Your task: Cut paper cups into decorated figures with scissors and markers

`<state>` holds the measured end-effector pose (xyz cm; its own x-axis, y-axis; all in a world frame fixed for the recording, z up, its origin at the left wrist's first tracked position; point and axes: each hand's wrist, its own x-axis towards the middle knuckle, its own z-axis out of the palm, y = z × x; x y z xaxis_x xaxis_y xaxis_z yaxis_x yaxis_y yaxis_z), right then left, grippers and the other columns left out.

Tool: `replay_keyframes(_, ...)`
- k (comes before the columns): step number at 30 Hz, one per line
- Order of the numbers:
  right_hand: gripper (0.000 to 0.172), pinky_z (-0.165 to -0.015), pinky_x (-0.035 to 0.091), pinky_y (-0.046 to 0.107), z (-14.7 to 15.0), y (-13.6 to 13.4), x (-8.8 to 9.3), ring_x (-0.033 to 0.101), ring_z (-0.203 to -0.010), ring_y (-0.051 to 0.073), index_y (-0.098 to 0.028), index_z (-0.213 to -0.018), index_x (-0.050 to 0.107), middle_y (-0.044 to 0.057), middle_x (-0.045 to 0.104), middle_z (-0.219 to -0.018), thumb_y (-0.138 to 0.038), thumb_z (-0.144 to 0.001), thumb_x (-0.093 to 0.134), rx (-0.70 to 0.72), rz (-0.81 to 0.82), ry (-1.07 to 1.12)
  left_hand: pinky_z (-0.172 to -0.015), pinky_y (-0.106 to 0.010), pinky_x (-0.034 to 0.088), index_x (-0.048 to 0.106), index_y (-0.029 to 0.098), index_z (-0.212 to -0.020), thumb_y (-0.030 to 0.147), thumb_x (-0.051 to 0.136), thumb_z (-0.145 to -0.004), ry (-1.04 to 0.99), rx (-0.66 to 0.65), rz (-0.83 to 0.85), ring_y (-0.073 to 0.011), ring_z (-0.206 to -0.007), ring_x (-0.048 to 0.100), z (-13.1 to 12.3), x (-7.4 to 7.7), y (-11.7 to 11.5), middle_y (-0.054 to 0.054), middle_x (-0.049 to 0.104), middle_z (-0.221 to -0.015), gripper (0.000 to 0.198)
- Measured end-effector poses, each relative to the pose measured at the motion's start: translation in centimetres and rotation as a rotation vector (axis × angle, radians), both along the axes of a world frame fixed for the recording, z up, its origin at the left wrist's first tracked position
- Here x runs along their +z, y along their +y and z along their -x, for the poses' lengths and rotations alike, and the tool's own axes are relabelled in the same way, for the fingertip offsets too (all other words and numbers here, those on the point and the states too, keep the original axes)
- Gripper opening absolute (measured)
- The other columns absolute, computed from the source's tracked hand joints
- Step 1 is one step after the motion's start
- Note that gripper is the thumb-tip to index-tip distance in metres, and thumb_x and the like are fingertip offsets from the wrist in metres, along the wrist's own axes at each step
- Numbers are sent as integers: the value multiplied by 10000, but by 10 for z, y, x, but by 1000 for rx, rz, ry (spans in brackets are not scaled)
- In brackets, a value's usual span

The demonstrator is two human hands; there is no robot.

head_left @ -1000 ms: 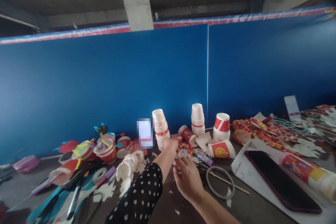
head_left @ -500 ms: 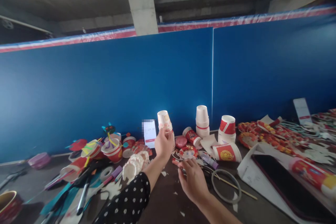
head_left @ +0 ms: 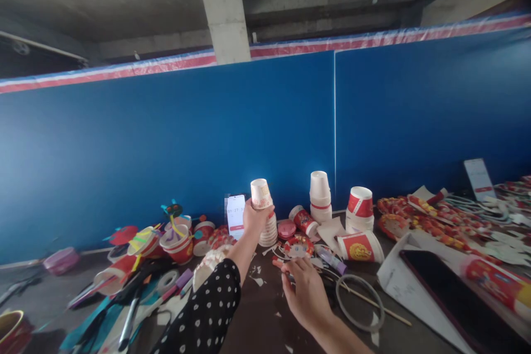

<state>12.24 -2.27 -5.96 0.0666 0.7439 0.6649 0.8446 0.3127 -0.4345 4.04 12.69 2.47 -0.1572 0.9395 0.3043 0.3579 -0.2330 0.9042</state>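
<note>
Farthest left of my fingers stand the decorated paper cups (head_left: 178, 249), trimmed with coloured bits; I judge those well advanced, though I can't tell whether any is finished. Nearer, just left of my left wrist, the frilly white pieces (head_left: 209, 265) look already cut. The phone (head_left: 237, 217) with the lit screen leans just beside my left fingers, partly behind my hand.

My left hand (head_left: 254, 221) grasps the paper-cup stack (head_left: 268, 234) around its upper part, fingers curled from the left side. The top cup (head_left: 260, 193) is nested upside down on the stack, so no cup is separated there yet. How much remains I cannot tell.

My right hand (head_left: 306, 290) rests palm down, fingers bent, with a small red piece (head_left: 277, 263) at their tips; whether they pinch it I can't tell. Beyond them lies a tipped red cup (head_left: 304, 221); further right, two more stacks, a white one (head_left: 321, 194) and a red-topped one (head_left: 360, 204), stand untouched by my fingers.

Compared with half a second ago, my left fingers now wrap the stack's side rather than covering its front, baring its lower rims; my right hand is nearly unchanged.
</note>
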Motion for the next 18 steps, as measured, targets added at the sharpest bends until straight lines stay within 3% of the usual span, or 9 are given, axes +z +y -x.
replay_keyframes(13, 153, -724, 420, 337, -3, -1, 5, 544, -819, 216, -211, -873, 572, 56, 604, -834, -164, -819, 437, 68, -15, 102, -696, -272, 439, 490, 151, -1046, 245, 684, -598, -178, -39, -30, -173, -821, 598, -4, -13, 0, -88, 631, -945, 497)
replay_keyframes(18, 164, -725, 439, 351, -6, 14, 13, 563, -823, 229, -188, -911, 564, 81, 619, -860, -268, -814, 459, -2, -57, 218, -711, -272, 431, 473, 156, -1052, 210, 683, -594, -240, -72, -53, -177, -846, 588, -5, -13, -2, -87, 617, -970, 506)
